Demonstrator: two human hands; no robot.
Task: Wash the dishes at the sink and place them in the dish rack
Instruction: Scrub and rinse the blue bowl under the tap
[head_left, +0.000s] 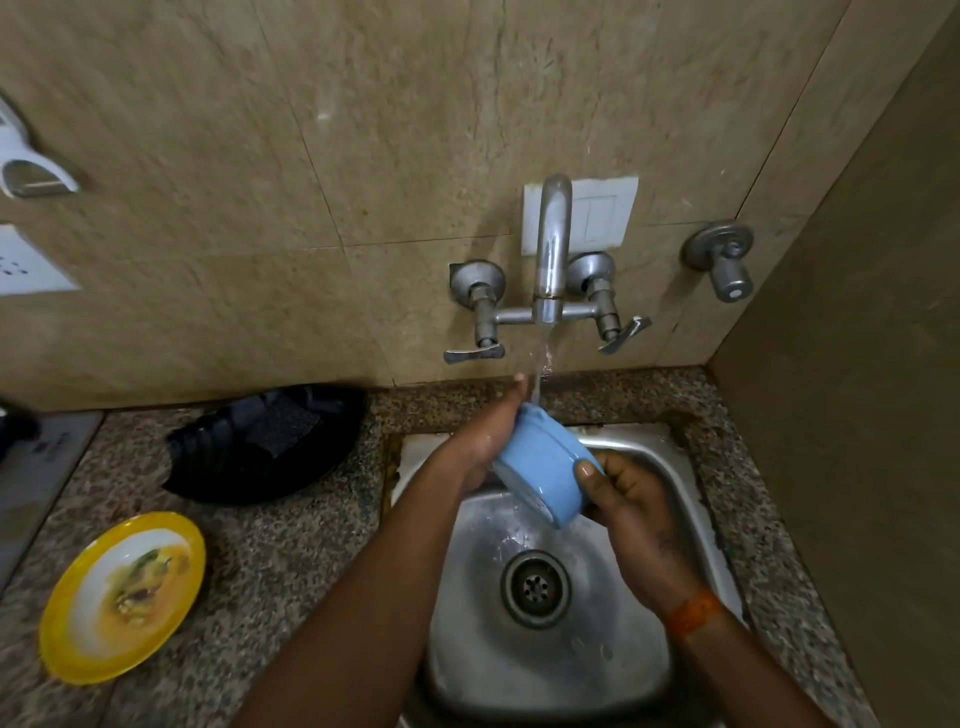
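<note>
Over the steel sink (670, 467) I hold a light blue bowl (540, 467), tilted on its side under water running from the wall tap (551, 249). My right hand (628, 499) grips the bowl's lower right rim, thumb on its outer wall. My left hand (491, 436) presses flat against the bowl's left side, fingertips up by the stream. The bowl's inside faces away and is hidden. A yellow-rimmed plate (122, 597) smeared with food remains lies on the counter at the left.
A black plastic container (265, 441) rests on the granite counter (291, 561) behind the plate. Two lever handles flank the tap, and a separate valve (722, 265) sticks out of the wall at right. A side wall closes in the right. The drain (535, 587) is open.
</note>
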